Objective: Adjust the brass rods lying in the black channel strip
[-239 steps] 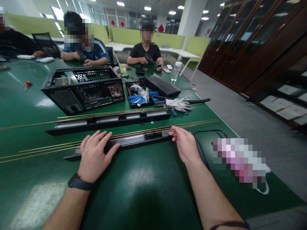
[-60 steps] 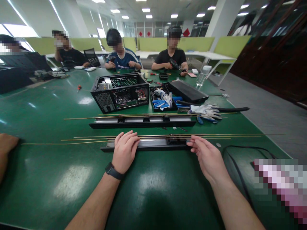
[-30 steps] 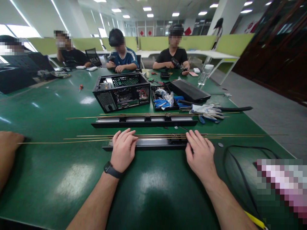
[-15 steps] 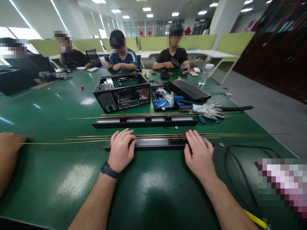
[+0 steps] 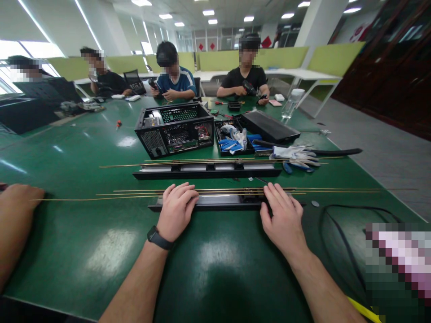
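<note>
One green table (image 5: 84,148) carried all items. A black computer case (image 5: 175,130) stood well behind the work area. The far rail (image 5: 207,170) and the near rail (image 5: 225,202), both long and black, lay with their long axes running left to right. Thin brass rods (image 5: 134,194) were laid parallel, just beyond the near rail. The left hand (image 5: 175,211) was laid flat on that rail's left part and the right hand (image 5: 284,215) on its right end, fingers extended, nothing clasped. Both hands were equally near.
</note>
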Demonstrator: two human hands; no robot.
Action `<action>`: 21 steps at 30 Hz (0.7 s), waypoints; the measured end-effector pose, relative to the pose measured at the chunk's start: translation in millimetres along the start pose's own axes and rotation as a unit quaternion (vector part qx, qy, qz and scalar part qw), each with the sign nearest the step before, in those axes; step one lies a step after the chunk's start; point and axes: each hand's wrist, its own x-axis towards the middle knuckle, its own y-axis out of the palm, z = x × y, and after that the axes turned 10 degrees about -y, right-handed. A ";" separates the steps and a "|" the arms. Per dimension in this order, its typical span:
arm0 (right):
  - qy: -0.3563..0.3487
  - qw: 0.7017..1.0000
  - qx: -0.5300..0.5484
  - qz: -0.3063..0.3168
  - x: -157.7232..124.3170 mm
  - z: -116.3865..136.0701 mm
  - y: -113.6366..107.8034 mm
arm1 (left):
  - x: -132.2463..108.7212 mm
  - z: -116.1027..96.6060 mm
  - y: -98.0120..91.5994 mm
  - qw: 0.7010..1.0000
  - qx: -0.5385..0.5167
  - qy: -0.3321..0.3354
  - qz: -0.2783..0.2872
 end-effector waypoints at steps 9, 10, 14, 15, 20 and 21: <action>0.021 1.000 0.010 0.007 -1.8 -3.6 0.2 | 1.2 4.8 -3.3 1.000 0.008 -0.023 -0.013; 0.019 1.000 0.008 0.007 -1.7 -3.0 0.2 | 1.0 3.9 -2.6 1.000 0.008 -0.021 -0.013; 0.010 1.000 0.000 0.009 -1.3 -0.5 0.8 | -0.6 -1.0 3.3 1.000 0.005 -0.014 -0.016; 0.008 1.000 -0.001 0.009 -1.3 0.0 1.1 | -1.0 -2.2 4.9 1.000 0.005 -0.013 -0.018; 0.003 1.000 -0.001 0.009 -0.5 1.2 1.6 | -1.5 -6.8 9.1 1.000 0.000 -0.008 -0.029; 0.002 1.000 0.000 0.011 -0.2 1.2 1.5 | -1.3 -7.1 8.8 1.000 -0.001 -0.009 -0.028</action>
